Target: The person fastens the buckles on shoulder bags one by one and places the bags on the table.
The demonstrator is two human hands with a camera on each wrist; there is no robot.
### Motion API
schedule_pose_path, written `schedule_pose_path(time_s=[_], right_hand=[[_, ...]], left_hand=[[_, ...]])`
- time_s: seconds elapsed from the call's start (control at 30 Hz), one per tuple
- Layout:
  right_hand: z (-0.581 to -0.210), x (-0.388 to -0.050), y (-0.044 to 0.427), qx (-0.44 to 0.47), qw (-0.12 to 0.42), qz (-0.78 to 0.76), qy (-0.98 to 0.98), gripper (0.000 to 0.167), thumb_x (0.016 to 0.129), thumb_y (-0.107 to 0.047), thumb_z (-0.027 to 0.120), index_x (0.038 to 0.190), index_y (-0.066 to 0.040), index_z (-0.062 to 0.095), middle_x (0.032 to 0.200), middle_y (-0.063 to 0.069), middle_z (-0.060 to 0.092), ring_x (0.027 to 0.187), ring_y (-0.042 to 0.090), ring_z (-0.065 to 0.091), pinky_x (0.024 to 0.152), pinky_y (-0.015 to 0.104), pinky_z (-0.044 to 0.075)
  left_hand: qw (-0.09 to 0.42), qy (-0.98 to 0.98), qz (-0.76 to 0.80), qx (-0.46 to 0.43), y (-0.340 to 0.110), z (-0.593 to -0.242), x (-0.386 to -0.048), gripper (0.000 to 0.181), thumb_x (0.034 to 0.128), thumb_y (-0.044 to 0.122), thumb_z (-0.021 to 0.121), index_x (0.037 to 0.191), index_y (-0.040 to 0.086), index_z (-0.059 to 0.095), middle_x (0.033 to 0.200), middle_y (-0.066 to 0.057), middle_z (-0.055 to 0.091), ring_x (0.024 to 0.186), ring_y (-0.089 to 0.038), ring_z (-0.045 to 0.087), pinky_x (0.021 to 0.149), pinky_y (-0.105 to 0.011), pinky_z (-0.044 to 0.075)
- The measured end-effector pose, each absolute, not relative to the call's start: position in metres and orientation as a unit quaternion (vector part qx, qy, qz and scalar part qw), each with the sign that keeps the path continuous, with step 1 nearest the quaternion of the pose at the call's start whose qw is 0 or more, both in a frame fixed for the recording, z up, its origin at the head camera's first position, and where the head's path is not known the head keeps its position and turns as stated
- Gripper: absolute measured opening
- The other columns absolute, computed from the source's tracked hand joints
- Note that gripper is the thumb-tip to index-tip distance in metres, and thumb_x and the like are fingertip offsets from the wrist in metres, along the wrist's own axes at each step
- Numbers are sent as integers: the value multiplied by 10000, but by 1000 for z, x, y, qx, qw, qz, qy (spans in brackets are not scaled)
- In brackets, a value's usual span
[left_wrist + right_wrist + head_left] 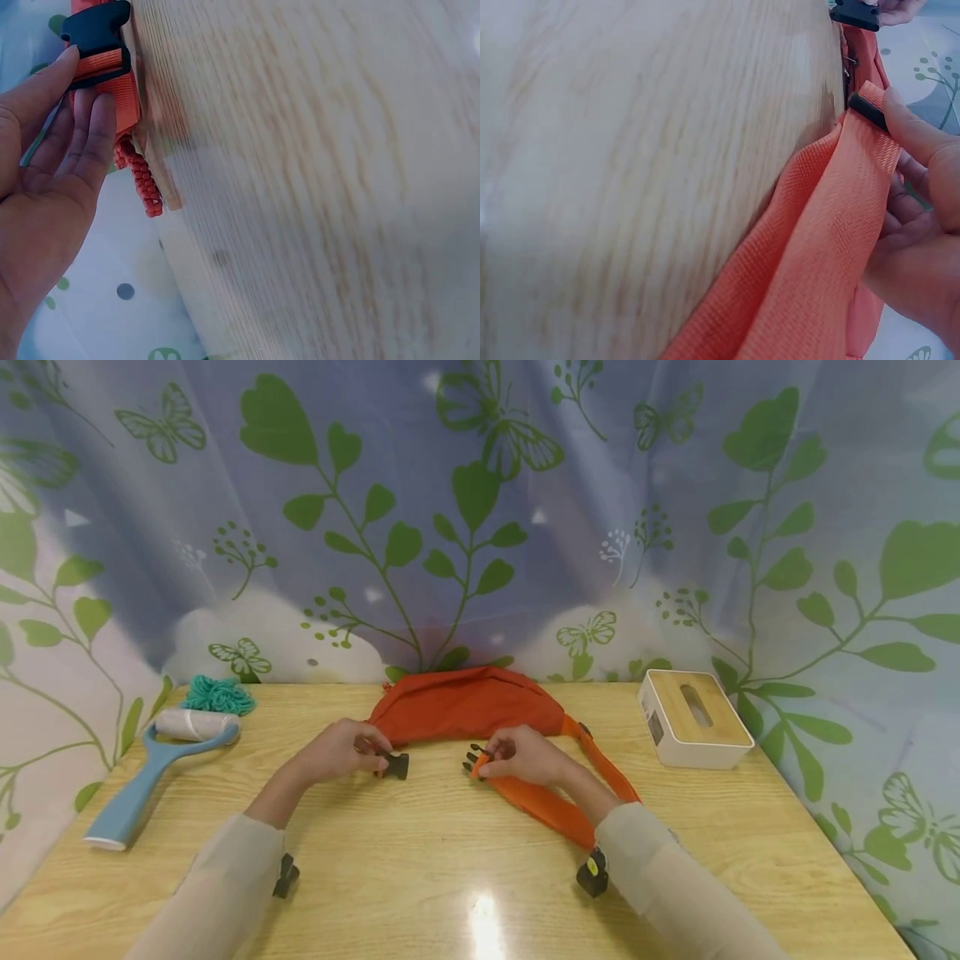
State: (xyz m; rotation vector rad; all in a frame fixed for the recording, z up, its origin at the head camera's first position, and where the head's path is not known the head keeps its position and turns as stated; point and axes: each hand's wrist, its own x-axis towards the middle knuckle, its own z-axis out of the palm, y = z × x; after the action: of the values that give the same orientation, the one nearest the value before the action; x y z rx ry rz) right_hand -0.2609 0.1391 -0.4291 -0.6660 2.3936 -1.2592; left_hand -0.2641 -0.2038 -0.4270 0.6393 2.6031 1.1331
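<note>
Lying at the table's far edge, the red bag sits centrally in my head view, close before a cloth printed with leaves and butterflies. At the bag's left end, the left hand pinches the black buckle socket by its strap end; in the left wrist view I see the thumb at one edge and the fingers gathered close together behind the orange webbing. A knotted red cord hangs beside these fingers. The right hand pinches the prong end of the buckle — thumb on the orange webbing beside the black bar, fingers curled behind it. The two buckle parts stand apart, facing one another across bare wood. From the bag's right end, the orange strap loops towards me, passes under the right forearm and returns to the right hand. On the right, I note a white tissue box with a wooden lid. On the left lies a blue-handled roller — its pale cylinder just in front of a bundle of green yarn.
</note>
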Motion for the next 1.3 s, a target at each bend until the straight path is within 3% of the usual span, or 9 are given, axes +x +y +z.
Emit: schedule_pose_path(time_s=[0.33,0.57,0.73,1.3], right_hand=[[-428,-265,142,-261,152,-449,841,153,928,-148,767,1006,-39,693,901,25,615,845,174,559,795,333,494],[-422,-267,141,-274,143,-437,844,159,946,-121,740,1082,-42,718,1017,23,698,960,176,639,863,359,525],[-418,-268,140,-279,136,-428,849,215,964,-136,719,1155,-39,714,1084,37,709,1018,199,652,897,381,527],[-410,-271,129,-294,127,-439,839,203,975,-140,704,1152,-46,737,1042,35,733,944,162,665,804,318,533]], left_hand=[[126,876,411,218,-203,-424,-263,188,925,104,751,1086,11,726,922,-27,733,868,-216,660,703,-389,531],[116,872,428,209,-203,-419,-262,208,940,126,741,1108,4,723,972,-73,703,860,-229,641,733,-444,533],[97,871,436,206,-202,-418,-262,195,937,143,750,1088,19,736,1005,-84,703,891,-239,639,731,-420,530],[81,873,440,194,-202,-415,-259,232,959,168,729,1141,25,735,1104,-116,689,999,-285,649,797,-402,516]])
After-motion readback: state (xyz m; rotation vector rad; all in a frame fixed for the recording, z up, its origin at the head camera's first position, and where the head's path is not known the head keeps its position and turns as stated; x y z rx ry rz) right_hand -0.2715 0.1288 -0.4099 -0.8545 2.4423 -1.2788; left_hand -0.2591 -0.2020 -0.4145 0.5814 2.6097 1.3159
